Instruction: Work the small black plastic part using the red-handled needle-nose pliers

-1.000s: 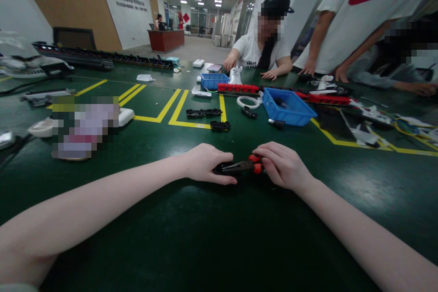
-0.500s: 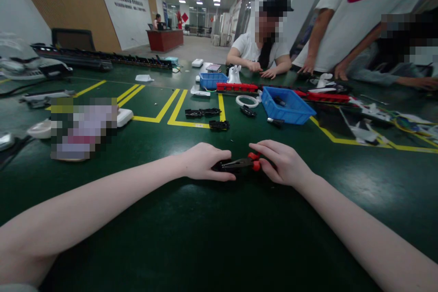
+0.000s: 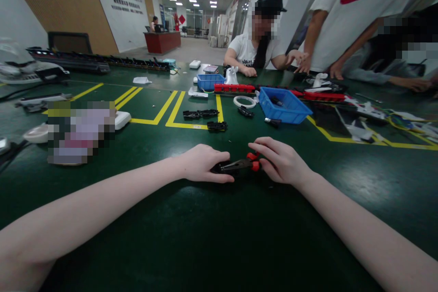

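Observation:
My left hand [image 3: 205,164] is closed around a small black part [image 3: 219,169], mostly hidden between thumb and fingers. From the right, long-nose pliers [image 3: 239,164] with red handles reach over to that part, their jaws slightly parted near its edge. My right hand [image 3: 282,162] holds the pliers by the red grips, fingers curled round them. Whether the jaw tips touch the black part I cannot tell. Beyond my hands lie more black parts: a long one [image 3: 200,114], a shorter one [image 3: 217,126] and another [image 3: 245,111].
A blue bin [image 3: 284,106] with dark items stands ahead to the right, a smaller blue bin [image 3: 210,82] farther back. A white ring-shaped roll [image 3: 244,101] lies between them. Yellow tape lines mark the green table [image 3: 164,232]. Other people [image 3: 256,50] are across it.
The pliers' jaws look more parted and turned than before. My hands have barely moved. Across the table, a person in a black cap has raised one hand.

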Motion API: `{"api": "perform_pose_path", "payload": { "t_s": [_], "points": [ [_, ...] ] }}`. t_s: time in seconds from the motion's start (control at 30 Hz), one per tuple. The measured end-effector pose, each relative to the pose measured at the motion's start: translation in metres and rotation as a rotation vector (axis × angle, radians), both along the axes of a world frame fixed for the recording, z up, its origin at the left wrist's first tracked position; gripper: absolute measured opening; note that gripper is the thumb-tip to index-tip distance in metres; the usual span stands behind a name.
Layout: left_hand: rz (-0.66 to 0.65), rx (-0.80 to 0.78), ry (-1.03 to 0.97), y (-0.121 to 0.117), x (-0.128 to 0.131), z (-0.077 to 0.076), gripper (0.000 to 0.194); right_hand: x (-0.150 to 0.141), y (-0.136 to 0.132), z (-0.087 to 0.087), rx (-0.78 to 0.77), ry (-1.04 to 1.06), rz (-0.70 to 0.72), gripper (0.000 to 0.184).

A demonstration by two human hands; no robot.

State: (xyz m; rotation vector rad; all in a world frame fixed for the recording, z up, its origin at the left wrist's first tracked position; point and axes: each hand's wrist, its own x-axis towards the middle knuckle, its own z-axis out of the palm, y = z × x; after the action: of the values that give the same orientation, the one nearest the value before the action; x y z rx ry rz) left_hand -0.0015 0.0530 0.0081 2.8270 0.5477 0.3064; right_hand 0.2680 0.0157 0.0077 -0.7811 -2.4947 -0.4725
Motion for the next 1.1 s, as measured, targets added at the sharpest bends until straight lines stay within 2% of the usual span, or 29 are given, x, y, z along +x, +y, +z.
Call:
{"api": "perform_pose_path", "payload": {
  "t_s": [0.47,0.73,0.97,1.1],
  "points": [
    [-0.018,0.048,0.009,0.0017,0.0008,-0.0033,0.044,-0.0052,-0.0041,0.0013,0.052,-0.031,-0.015,0.04],
    [-0.032,0.059,0.026,0.0009,0.0012,-0.0033,0.044,-0.0093,-0.0019,0.0003,0.063,-0.018,0.013,0.019],
    [-0.033,0.03,0.035,0.0,0.0019,-0.0011,0.044,-0.0077,-0.002,-0.0002,0.046,0.0,-0.001,0.02],
    [-0.038,0.023,0.04,-0.0003,0.002,0.0003,0.045,-0.0059,-0.001,0.0007,0.064,-0.043,0.012,0.028]
  ]
}}
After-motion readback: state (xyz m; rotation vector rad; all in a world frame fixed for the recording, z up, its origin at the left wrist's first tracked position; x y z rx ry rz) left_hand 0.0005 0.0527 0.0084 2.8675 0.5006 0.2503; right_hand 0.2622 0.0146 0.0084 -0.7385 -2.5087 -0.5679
